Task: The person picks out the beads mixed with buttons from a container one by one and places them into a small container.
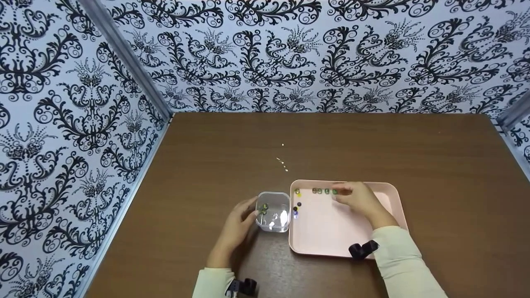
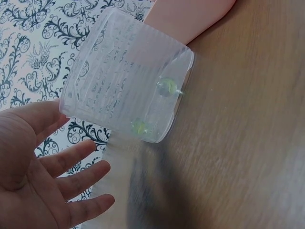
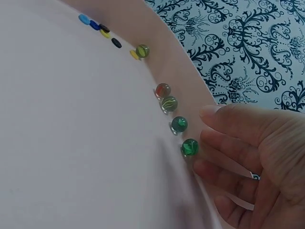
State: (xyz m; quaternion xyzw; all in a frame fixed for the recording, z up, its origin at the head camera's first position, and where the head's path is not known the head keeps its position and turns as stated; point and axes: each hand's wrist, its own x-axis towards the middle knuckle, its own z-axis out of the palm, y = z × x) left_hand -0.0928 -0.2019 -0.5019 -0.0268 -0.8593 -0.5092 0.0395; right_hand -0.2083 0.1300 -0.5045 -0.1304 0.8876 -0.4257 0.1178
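As arranging marbles (image 3: 179,124) seems underway at the tray's (image 1: 323,234) far edge, left hand (image 1: 237,223) and right hand (image 1: 361,200) show parted fingers. Another likely needs pinching.

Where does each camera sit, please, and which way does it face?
Head: worn on the head, looking forward and down at the pink tray and clear container; left hand, right hand and sleeves show.
Left wrist: on that wrist, facing the container; left hand shows.
Right wrist: on that wrist, facing marbles; right hand shows.
Head and right wrist share the marbles.
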